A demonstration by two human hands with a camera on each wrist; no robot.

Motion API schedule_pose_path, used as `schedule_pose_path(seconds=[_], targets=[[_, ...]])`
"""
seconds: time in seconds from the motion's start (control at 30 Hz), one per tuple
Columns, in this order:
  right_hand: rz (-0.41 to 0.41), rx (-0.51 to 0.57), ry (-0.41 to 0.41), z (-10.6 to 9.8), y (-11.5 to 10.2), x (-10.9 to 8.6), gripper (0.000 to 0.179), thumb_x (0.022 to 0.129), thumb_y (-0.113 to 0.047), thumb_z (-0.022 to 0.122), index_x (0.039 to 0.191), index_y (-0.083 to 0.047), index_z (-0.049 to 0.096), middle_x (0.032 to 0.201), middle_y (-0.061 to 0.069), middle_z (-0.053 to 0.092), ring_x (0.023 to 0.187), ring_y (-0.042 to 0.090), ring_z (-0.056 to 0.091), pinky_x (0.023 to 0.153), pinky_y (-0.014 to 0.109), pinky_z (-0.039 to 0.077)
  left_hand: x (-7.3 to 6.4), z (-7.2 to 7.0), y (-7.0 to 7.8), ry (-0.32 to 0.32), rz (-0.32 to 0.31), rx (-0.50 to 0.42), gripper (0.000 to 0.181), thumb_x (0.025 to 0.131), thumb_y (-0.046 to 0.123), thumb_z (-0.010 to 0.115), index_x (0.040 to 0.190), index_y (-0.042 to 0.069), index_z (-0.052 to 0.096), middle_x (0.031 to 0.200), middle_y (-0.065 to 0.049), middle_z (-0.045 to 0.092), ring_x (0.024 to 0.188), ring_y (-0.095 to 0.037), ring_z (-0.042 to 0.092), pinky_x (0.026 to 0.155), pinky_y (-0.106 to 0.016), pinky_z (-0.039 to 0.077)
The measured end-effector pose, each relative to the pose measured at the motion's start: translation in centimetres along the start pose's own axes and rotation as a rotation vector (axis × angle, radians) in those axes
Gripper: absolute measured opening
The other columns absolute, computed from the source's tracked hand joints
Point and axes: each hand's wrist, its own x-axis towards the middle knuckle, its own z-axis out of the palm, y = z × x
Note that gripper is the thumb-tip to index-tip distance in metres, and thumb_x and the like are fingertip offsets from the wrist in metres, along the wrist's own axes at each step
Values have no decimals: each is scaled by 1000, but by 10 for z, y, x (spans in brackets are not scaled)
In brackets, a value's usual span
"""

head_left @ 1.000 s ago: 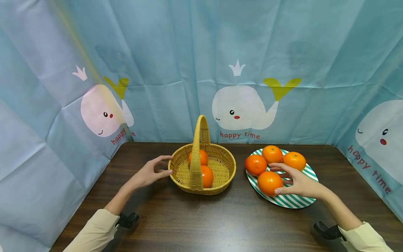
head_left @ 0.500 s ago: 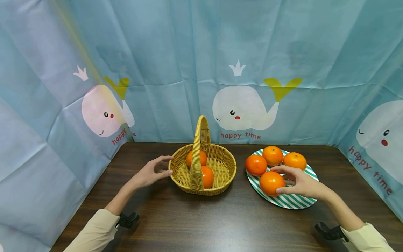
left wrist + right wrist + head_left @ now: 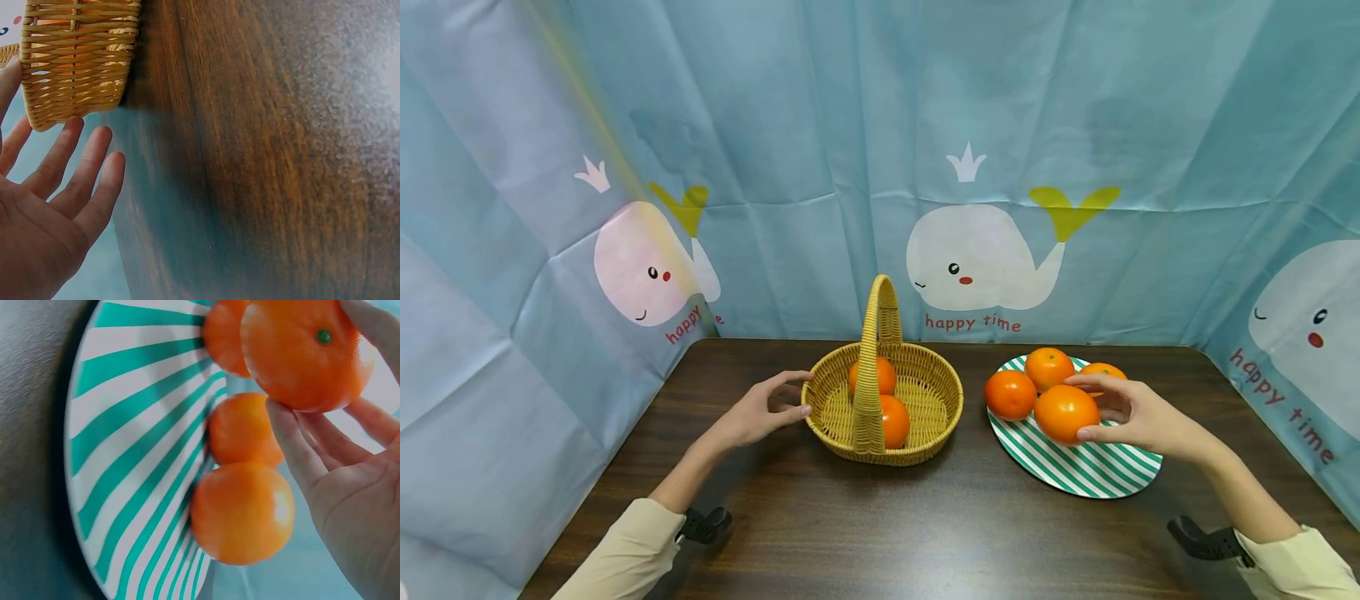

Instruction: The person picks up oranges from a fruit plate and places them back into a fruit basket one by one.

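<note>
Orange now raised off plate, right fingers gripping it, left fingers extended, touching basket

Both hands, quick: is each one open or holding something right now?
Left hand: open, fingers relaxed at the side of the basket.
Right hand: closed around an orange fruit, holding it above the striped plate.

The person wears a cream left sleeve and matching right sleeve, plus a black left wrist camera and black right wrist camera (each rounded at its free end).
</note>
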Motion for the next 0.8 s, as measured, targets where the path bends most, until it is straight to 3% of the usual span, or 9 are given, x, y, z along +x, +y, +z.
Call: schedule_pose_path(seconds=[0.3,0.8], targets=[[-10,11,48,-4,-7,10,62,86,11,75,143,5,50,136,22,51,116,13,61,89,30,54,0,-1,-1,-3,5,-9,56,99,20,70,148,3,48,140,-20,53,122,-39,56,85,-41,55],[1,67,72,7,-17,45,62,87,8,77,143,-2,52,138,18,54,118,19,61,91,33,54,-1,0,0,-13,23,-14,56,100,19,69,148,1,46,140,-23,52,123,-41,55,84,-40,56]])
